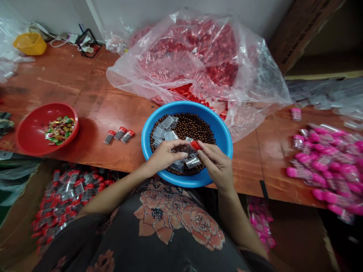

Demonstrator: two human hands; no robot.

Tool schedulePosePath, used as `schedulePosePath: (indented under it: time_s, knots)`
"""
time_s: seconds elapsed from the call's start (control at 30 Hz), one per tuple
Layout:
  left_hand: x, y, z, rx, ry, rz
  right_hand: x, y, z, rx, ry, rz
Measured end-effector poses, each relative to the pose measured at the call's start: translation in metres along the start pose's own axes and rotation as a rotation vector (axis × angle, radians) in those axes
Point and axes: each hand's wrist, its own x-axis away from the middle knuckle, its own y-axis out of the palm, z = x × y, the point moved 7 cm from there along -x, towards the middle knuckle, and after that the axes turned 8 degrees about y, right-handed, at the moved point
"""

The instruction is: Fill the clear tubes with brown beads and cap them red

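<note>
Ctr table (pixel 244 162): basin (pixel 223 141), beads (pixel 198 126) & containers (pixel 160 132) in it | L: bowl (pixel 30 132) w/ candies (pixel 60 129) | btwn: 3 more containers (pixel 119 133) | behind basin: bag (pixel 252 83) | R: bottle pile (pixel 330 162)

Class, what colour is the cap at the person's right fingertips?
The cap is red, seen best in the head view.
</note>
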Motion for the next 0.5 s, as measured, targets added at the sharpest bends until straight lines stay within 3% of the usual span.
schedulePosePath:
  time_s: [0.27,0.5]
  knots:
    - [0.001,0.001,0.0,0.082,-0.033,0.045,0.004,0.012,-0.013,0.326,-0.304,0.016]
    - [0.001,0.011,-0.003,0.23,-0.041,0.113,0.008,0.02,-0.017,0.37,-0.286,0.059]
